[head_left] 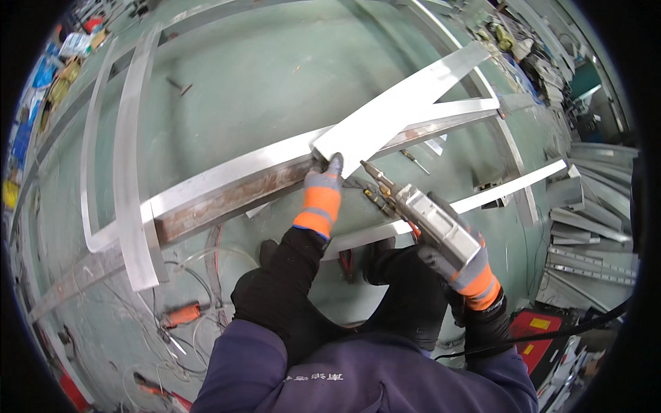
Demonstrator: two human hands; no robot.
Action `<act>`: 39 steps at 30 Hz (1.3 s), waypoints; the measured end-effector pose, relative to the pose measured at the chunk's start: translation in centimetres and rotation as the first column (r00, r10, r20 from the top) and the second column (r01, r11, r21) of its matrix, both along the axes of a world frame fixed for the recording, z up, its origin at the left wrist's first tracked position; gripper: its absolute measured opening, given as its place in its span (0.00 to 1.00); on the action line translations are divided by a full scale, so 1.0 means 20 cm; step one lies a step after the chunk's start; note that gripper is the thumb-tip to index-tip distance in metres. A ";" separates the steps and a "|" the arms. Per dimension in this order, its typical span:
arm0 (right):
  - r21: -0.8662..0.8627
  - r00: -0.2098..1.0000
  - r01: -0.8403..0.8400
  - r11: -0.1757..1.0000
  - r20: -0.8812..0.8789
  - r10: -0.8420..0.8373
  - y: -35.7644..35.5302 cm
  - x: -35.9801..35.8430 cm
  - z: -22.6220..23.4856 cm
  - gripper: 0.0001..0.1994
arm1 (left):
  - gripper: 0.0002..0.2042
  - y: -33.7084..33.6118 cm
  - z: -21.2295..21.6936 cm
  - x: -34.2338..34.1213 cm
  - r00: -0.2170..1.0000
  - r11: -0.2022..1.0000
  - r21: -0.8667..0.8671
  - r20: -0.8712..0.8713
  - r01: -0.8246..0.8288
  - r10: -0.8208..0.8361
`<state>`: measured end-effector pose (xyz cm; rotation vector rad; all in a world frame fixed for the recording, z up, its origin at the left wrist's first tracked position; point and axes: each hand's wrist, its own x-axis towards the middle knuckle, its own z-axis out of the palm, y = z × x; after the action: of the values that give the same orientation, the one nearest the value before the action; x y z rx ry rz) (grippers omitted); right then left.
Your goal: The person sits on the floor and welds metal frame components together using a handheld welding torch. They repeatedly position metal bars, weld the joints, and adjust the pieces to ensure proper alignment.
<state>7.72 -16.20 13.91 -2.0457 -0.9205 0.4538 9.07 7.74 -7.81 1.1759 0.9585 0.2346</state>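
Observation:
My left hand (321,196), in a grey and orange work glove, pinches the near end of a flat, shiny metal strip (406,103). The strip lies slantwise across a long metal beam (241,168) with a bright top and a rusty brown side, its far end reaching up to the right. In my gloved right hand (471,272) is a grey, boxy welding gun (434,220) with a tapered nozzle. The nozzle points up and left, a short way right of the strip's near end; whether it touches anything is unclear.
Another metal strip (134,172) crosses the beam at left. Nearby on the green floor lie a screwdriver (414,162), red-handled pliers (346,263), a hammer (180,87) and an orange-bodied tool (182,315) among tangled cables. Metal profiles (592,227) are piled at right, near a red case (540,341).

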 end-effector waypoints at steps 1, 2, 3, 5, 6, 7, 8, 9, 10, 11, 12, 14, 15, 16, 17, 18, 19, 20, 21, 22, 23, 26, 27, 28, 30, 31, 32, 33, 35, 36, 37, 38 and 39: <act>0.020 0.976 0.051 0.999 -0.214 -0.045 0.05 0.00 0.03 0.35 | 0.25 -0.05 -0.05 0.00 0.949 0.994 0.010 0.300 -0.106 0.098; 0.036 0.957 0.059 0.998 -0.285 -0.047 0.06 0.02 0.02 0.35 | 0.24 -0.11 0.09 -0.04 0.915 0.989 -0.100 0.380 -0.107 0.137; 0.009 0.961 0.009 1.000 -0.277 -0.007 0.09 0.06 0.03 0.33 | 0.24 -0.20 0.06 -0.05 0.946 0.978 0.088 0.285 -0.189 0.157; 0.017 0.955 0.031 0.999 -0.295 -0.025 0.19 0.08 0.03 0.27 | 0.24 -0.29 0.00 -0.06 0.971 0.932 0.293 0.169 -0.213 0.169; 0.056 0.937 0.050 0.997 -0.348 -0.028 0.22 0.10 0.02 0.25 | 0.24 -0.31 -0.04 -0.06 0.980 0.938 0.300 0.151 -0.173 0.133; 0.062 0.930 0.099 0.993 -0.360 -0.070 0.24 0.12 0.00 0.21 | 0.24 -0.32 -0.07 -0.06 0.986 0.943 0.305 0.136 -0.133 0.095; -0.006 0.919 0.108 0.994 -0.381 -0.102 0.26 0.14 0.00 0.19 | 0.24 -0.31 -0.12 -0.06 0.998 0.834 0.550 0.065 -0.042 0.007; -0.039 0.941 0.086 0.996 -0.326 -0.094 0.30 0.14 0.03 0.17 | 0.23 -0.29 -0.17 -0.06 0.998 0.660 0.749 -0.029 0.062 -0.061; -0.068 0.960 0.067 0.995 -0.269 -0.083 0.34 0.14 0.05 0.16 | 0.23 -0.25 -0.19 -0.05 0.985 0.433 0.885 -0.138 0.170 -0.105; -0.072 0.948 0.071 0.995 -0.304 -0.090 0.36 0.16 0.05 0.18 | 0.22 -0.23 -0.20 -0.03 0.994 0.572 0.815 -0.036 0.088 -0.101; -0.077 0.936 0.076 0.994 -0.339 -0.098 0.37 0.17 0.03 0.21 | 0.22 -0.21 -0.22 -0.01 0.995 0.695 0.719 0.072 -0.002 -0.071; -0.059 0.922 0.090 0.994 -0.373 -0.105 0.38 0.17 0.02 0.24 | 0.21 -0.21 -0.15 0.06 0.807 0.857 -0.434 0.378 -0.278 0.454; -0.041 0.918 0.118 0.992 -0.376 -0.124 0.36 0.19 0.00 0.24 | 0.20 -0.20 0.03 0.04 0.849 0.890 -0.375 0.351 -0.258 0.394; -0.018 0.917 0.123 0.992 -0.380 -0.120 0.36 0.19 0.00 0.24 | 0.20 -0.19 0.04 0.03 0.850 0.893 -0.375 0.357 -0.249 0.387; -0.025 0.920 0.107 0.994 -0.376 -0.109 0.36 0.19 -0.01 0.24 | 0.19 -0.17 0.04 0.03 0.851 0.895 -0.376 0.362 -0.240 0.380; -0.033 0.923 0.092 0.995 -0.373 -0.098 0.36 0.19 -0.01 0.23 | 0.19 -0.16 0.05 0.04 0.852 0.898 -0.376 0.368 -0.229 0.372; -0.040 0.926 0.073 0.997 -0.368 -0.083 0.38 0.19 0.00 0.23 | 0.19 -0.16 0.00 0.04 0.853 0.929 -0.294 0.402 -0.226 0.334; -0.056 0.937 0.036 0.998 -0.345 -0.053 0.39 0.19 0.00 0.23 | 0.19 -0.16 -0.05 0.05 0.854 0.953 -0.209 0.430 -0.221 0.293; -0.073 0.946 -0.002 0.997 -0.322 -0.022 0.41 0.19 0.02 0.22 | 0.18 -0.16 -0.10 0.06 0.860 0.959 -0.174 0.427 -0.223 0.278; -0.091 0.954 -0.029 0.995 -0.299 0.000 0.41 0.20 0.03 0.21 | 0.18 -0.16 -0.08 0.06 0.869 0.966 -0.141 0.424 -0.215 0.255; -0.126 0.959 -0.028 0.992 -0.282 -0.009 0.42 0.20 0.03 0.21 | 0.18 -0.17 -0.05 0.06 0.882 0.964 -0.159 0.393 -0.214 0.261; -0.168 0.956 -0.019 0.986 -0.291 -0.032 0.45 0.20 0.03 0.20 | 0.17 -0.19 -0.09 0.05 0.913 0.972 0.037 0.353 -0.231 0.204; -0.141 0.941 0.000 0.990 -0.335 -0.048 0.45 0.20 0.02 0.20 | 0.17 -0.20 -0.13 0.06 0.916 0.970 0.036 0.339 -0.240 0.214; -0.115 0.923 0.028 0.993 -0.379 -0.070 0.45 0.19 0.02 0.20 | 0.17 -0.21 -0.11 0.06 0.920 0.970 0.035 0.326 -0.242 0.218; -0.156 0.920 0.034 0.987 -0.382 -0.092 0.45 0.21 0.01 0.20 | 0.17 -0.23 -0.06 0.07 0.912 0.949 -0.183 0.281 -0.256 0.300; -0.175 0.918 0.038 0.984 -0.383 -0.103 0.45 0.21 0.01 0.20 | 0.18 -0.23 -0.05 0.07 0.892 0.941 -0.223 0.322 -0.253 0.316; -0.169 0.916 0.042 0.985 -0.388 -0.106 0.45 0.22 0.01 0.20 | 0.18 -0.23 -0.03 0.07 0.871 0.933 -0.262 0.362 -0.247 0.332; -0.162 0.914 0.047 0.986 -0.392 -0.108 0.45 0.22 0.01 0.19 | 0.19 -0.23 -0.03 0.06 0.847 0.923 -0.301 0.400 -0.239 0.349; -0.142 0.919 0.040 0.989 -0.383 -0.092 0.46 0.22 0.00 0.19 | 0.19 -0.22 -0.09 0.08 0.882 0.942 -0.238 0.352 -0.238 0.312; -0.129 0.926 0.036 0.991 -0.369 -0.081 0.45 0.22 -0.01 0.19 | 0.19 -0.22 -0.13 0.10 0.898 0.950 -0.206 0.327 -0.235 0.293; -0.115 0.932 0.035 0.993 -0.355 -0.074 0.44 0.23 -0.02 0.19 | 0.18 -0.22 -0.15 0.09 0.914 0.971 -0.087 0.326 -0.224 0.240; -0.101 0.940 0.018 0.995 -0.338 -0.051 0.44 0.23 -0.03 0.20 | 0.18 -0.23 -0.16 0.09 0.929 0.978 0.033 0.318 -0.208 0.187; -0.087 0.947 0.001 0.996 -0.320 -0.029 0.44 0.24 -0.04 0.20 | 0.18 -0.24 -0.17 0.09 0.931 0.978 0.043 0.317 -0.205 0.181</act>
<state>12.47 -7.31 13.21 -1.9757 -0.6973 0.8041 10.93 3.00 -11.29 1.0733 0.7895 0.6022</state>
